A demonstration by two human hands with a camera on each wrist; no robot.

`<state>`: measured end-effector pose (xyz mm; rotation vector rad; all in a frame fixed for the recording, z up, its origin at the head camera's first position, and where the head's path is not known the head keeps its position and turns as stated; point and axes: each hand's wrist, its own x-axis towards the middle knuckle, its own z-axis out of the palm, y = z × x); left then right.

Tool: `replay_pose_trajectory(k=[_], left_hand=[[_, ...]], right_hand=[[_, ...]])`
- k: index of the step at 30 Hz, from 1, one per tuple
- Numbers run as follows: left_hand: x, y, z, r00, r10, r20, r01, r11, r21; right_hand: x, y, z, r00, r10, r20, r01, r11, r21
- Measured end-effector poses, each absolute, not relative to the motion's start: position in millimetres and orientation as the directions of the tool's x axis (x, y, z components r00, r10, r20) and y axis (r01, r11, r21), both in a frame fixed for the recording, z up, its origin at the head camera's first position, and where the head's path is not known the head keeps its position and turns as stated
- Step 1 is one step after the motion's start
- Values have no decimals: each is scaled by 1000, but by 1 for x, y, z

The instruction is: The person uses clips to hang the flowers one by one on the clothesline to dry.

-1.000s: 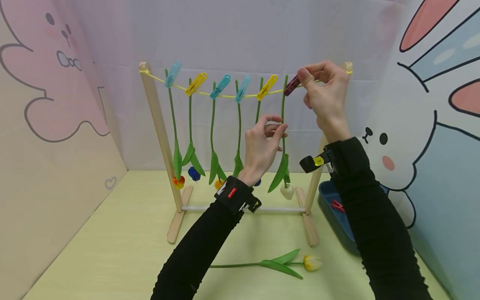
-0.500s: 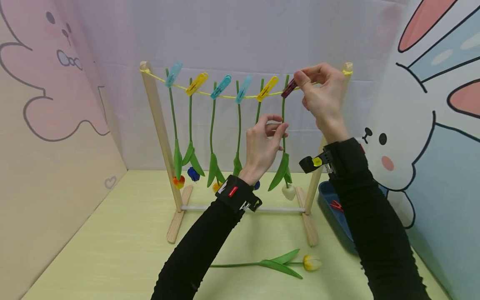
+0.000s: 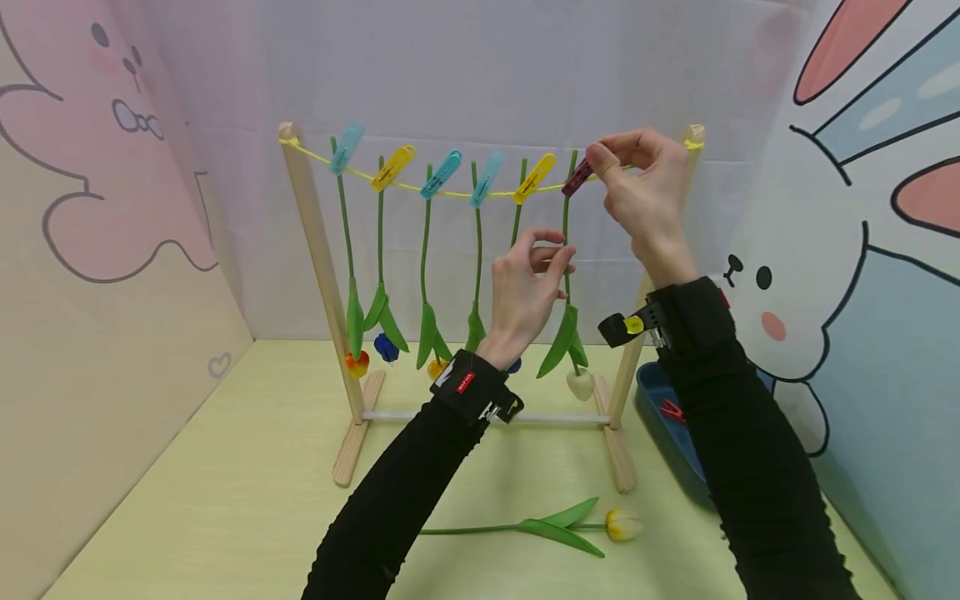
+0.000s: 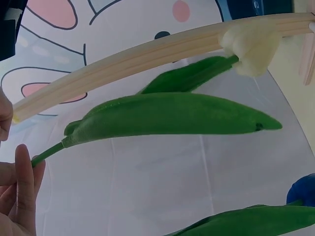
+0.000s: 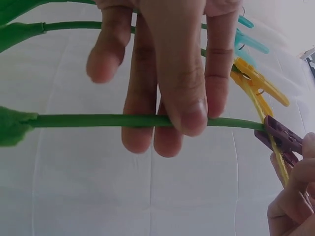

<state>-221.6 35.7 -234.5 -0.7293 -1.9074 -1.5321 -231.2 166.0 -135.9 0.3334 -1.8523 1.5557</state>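
Observation:
A white artificial tulip (image 3: 580, 384) hangs head down near the right end of the yellow string (image 3: 500, 192). My left hand (image 3: 522, 287) pinches its green stem (image 5: 81, 121) between thumb and fingers. Above it, my right hand (image 3: 651, 187) holds a maroon clothespin (image 3: 578, 177) by its handle end. In the right wrist view, the pin's tips straddle the string right where the stem's upper end crosses it. The left wrist view gives the tulip's broad leaves (image 4: 172, 115) and pale bloom up close. Several other tulips hang along the string under blue and yellow clothespins.
A wooden frame (image 3: 324, 275) carries the string. Another tulip, yellow and white (image 3: 622, 526), lies on the table in front. At the right stands a dark blue tray (image 3: 678, 454), partly behind my right sleeve, with a red clothespin (image 3: 672, 411) inside.
My right hand has moved slightly left and down, bringing the maroon clothespin onto the stem and string. The white bloom has swung a little right. My left hand stays nearly still.

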Motion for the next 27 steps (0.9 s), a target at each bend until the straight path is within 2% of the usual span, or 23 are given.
replay_pose_trajectory(k=[7,11,16,18,21,23,27], left_hand=[[-221,34,-240,-684,50,728,719,214,661],[-217,30,-250,-648,68,759,740,294,605],[-204,20,-271,-560,113,821,786,388,482],[-198,15,-281,-526,135,840,802,408,437],[-187,7,-299,-490,177,853,822,421,385],[-180,1,-312,-488,216,846,826,426,368],[-170,-17,-337,-561,326,760,805,427,411]], right_hand=[[-229,166,-140,-700,187,689,-628,298,-719],[-224,168,-146,-660,209,722,-653,317,-688],[-218,179,-165,-482,247,841,-784,308,-540],[-216,186,-176,-434,263,862,-809,309,-501],[-215,200,-196,-429,299,852,-808,295,-510],[-215,211,-211,-436,313,844,-798,300,-523],[-218,236,-244,-464,280,841,-752,378,-541]])
